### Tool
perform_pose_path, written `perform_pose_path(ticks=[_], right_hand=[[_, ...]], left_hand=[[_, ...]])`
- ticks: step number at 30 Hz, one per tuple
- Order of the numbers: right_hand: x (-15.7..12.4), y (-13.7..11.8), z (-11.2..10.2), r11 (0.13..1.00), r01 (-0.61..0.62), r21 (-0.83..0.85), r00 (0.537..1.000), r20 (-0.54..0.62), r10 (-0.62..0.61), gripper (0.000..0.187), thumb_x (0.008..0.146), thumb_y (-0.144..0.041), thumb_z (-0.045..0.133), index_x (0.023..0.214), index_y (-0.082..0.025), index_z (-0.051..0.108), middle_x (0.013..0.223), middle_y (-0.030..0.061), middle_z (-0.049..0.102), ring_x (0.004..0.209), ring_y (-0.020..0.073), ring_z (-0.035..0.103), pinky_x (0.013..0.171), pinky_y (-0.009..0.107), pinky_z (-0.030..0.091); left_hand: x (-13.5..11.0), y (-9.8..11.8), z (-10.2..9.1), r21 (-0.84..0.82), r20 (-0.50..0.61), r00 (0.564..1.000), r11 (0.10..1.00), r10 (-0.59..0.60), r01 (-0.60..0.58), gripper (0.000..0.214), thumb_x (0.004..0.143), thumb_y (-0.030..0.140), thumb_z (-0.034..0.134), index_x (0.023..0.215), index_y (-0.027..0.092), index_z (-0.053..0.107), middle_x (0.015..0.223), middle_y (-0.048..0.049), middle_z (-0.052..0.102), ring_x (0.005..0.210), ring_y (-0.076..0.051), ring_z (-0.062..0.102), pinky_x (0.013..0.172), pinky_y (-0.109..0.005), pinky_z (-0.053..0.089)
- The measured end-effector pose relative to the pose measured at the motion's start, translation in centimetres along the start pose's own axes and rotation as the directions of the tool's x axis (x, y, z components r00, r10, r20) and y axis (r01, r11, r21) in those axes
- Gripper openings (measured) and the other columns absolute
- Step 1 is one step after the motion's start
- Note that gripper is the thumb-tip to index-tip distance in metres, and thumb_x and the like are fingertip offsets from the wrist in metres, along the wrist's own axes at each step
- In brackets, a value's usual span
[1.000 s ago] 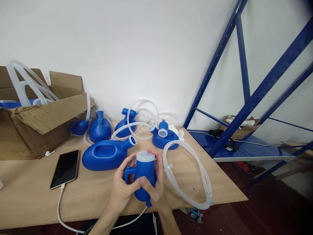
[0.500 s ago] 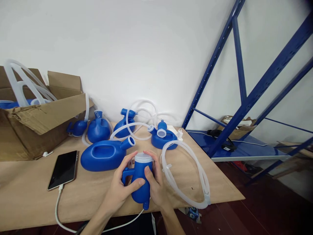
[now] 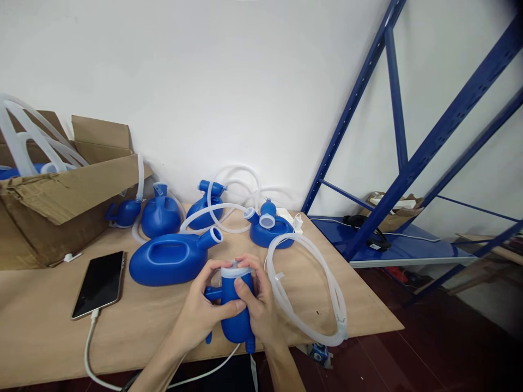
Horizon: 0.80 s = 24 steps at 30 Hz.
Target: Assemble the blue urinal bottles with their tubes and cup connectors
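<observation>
Between both palms I hold a blue plastic urinal cup (image 3: 237,326) with a side handle, a translucent white lid or rim on top and a short spout at the bottom. My left hand (image 3: 202,305) wraps its handle side, thumb across the front and fingertips at the rim. My right hand (image 3: 261,305) grips the other side, its thumb on the front and its fingers bent over the white top. Just behind lies a blue urinal bottle (image 3: 167,272) on its side, mouth to the right. A coiled translucent hose (image 3: 339,305) lies right of my hands.
Several other blue urinals with hoses, one a blue bottle (image 3: 161,218), stand along the wall. An open cardboard box (image 3: 81,190) holds more. A phone (image 3: 99,284) with a white cable (image 3: 87,348) lies on the table (image 3: 41,326). A blue metal rack (image 3: 368,207) stands right.
The cup has tipped slightly in my hands, and my fingers have moved further over its white top. The view has shifted a little to the right.
</observation>
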State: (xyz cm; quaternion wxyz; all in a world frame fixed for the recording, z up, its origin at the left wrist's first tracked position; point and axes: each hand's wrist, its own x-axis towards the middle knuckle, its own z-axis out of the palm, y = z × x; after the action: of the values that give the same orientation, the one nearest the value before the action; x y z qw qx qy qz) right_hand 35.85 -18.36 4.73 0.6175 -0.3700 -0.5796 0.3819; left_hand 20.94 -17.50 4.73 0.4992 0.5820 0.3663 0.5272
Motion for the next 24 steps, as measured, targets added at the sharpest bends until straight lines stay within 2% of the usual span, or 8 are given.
perform_pose_path(ticks=[4,8,10,15,19,22,24], right_hand=[[0.4,0.3,-0.1,0.997,0.010,0.070,1.000,0.006,-0.010,0.020,0.095,-0.047,0.073,0.104,-0.029,0.071,0.122,0.0031,0.070,0.119,0.0241,0.067,0.104,0.036,0.055],[0.6,0.8,-0.4,0.979,-0.091,0.185,0.996,0.009,0.090,0.037,0.094,-0.052,0.072,0.125,-0.030,0.067,0.138,0.0056,0.067,0.124,0.0260,0.067,0.103,0.037,0.057],[0.6,0.9,-0.4,0.978,-0.081,0.193,0.996,-0.025,0.087,0.044,0.092,-0.051,0.076,0.128,-0.029,0.066,0.138,0.0067,0.067,0.124,0.0266,0.067,0.102,0.037,0.057],[0.3,0.6,0.4,0.986,0.007,0.167,0.993,-0.119,0.013,0.031,0.090,-0.048,0.078,0.109,-0.026,0.069,0.117,0.0046,0.071,0.110,0.0229,0.069,0.093,0.031,0.058],[0.3,0.6,1.0,0.984,-0.010,0.176,0.991,-0.128,0.033,0.030,0.090,-0.049,0.078,0.105,-0.025,0.067,0.110,0.0029,0.070,0.101,0.0204,0.070,0.087,0.029,0.058],[0.5,0.5,0.4,0.982,-0.060,0.178,0.992,-0.096,0.078,0.033,0.093,-0.053,0.073,0.113,-0.027,0.068,0.120,0.0040,0.071,0.108,0.0226,0.071,0.093,0.032,0.059],[0.7,0.6,-0.6,0.982,-0.091,0.163,0.994,-0.048,0.100,0.040,0.097,-0.057,0.067,0.126,-0.030,0.067,0.136,0.0057,0.068,0.123,0.0258,0.067,0.104,0.037,0.056]], left_hand=[[0.4,-0.3,0.3,-0.006,-0.063,0.997,0.998,0.054,-0.055,0.050,0.066,0.036,0.092,0.105,0.023,0.065,0.121,-0.0087,0.075,0.110,-0.028,0.074,0.093,-0.037,0.063],[0.8,-0.3,0.6,-0.006,-0.061,0.998,1.000,0.030,-0.030,0.058,0.067,0.039,0.093,0.114,0.023,0.065,0.119,-0.0088,0.075,0.100,-0.026,0.076,0.080,-0.032,0.064],[1.0,-0.2,0.8,-0.020,-0.066,0.997,0.999,0.026,-0.028,0.061,0.065,0.039,0.094,0.117,0.023,0.066,0.118,-0.0086,0.076,0.098,-0.026,0.076,0.077,-0.031,0.064],[0.6,-0.6,1.0,-0.037,-0.149,0.988,0.999,0.034,-0.040,0.056,0.064,0.037,0.094,0.112,0.022,0.070,0.117,-0.0086,0.078,0.102,-0.027,0.076,0.077,-0.030,0.063],[0.5,-0.9,1.0,-0.047,-0.174,0.984,0.998,0.033,-0.042,0.054,0.062,0.036,0.093,0.109,0.021,0.071,0.110,-0.0081,0.079,0.096,-0.026,0.076,0.077,-0.030,0.063],[0.9,-0.6,1.3,-0.055,-0.156,0.988,0.998,0.018,-0.027,0.058,0.063,0.039,0.093,0.113,0.021,0.069,0.112,-0.0087,0.079,0.098,-0.027,0.076,0.078,-0.031,0.064],[1.2,-0.4,1.8,-0.044,-0.134,0.991,0.999,0.005,-0.011,0.061,0.068,0.043,0.091,0.120,0.022,0.067,0.121,-0.0098,0.077,0.105,-0.028,0.075,0.083,-0.034,0.064]])
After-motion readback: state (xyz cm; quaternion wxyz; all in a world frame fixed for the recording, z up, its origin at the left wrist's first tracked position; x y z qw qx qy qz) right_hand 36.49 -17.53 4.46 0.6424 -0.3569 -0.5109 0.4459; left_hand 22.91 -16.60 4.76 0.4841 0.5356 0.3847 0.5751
